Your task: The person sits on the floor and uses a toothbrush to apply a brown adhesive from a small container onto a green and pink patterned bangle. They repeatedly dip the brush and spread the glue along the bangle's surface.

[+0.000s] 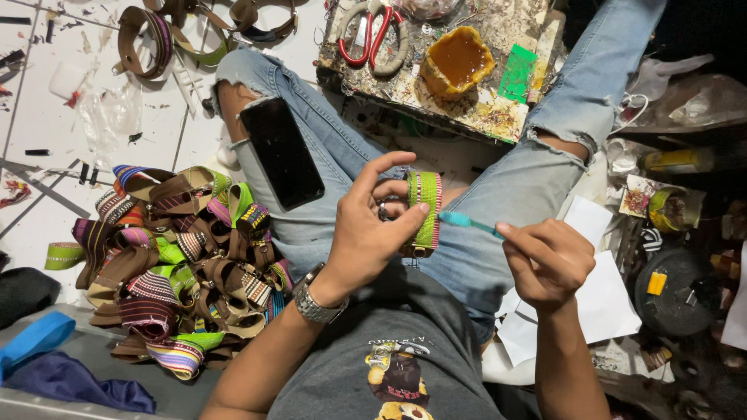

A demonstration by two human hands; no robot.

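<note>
The left hand (366,225) pinches a green woven strap (424,210) upright over the lap. At three o'clock from it, the right hand (548,260) grips a teal toothbrush (467,222), its head touching the strap. At twelve o'clock sits an amber glue cup (457,61); at nine, a heap of straps (175,264).

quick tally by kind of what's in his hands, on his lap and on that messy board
strap in left hand: 1
toothbrush in right hand: 1
phone on thigh: 1
scissors on board: 1
glue cup: 1
green card: 1
Total: 6
</note>
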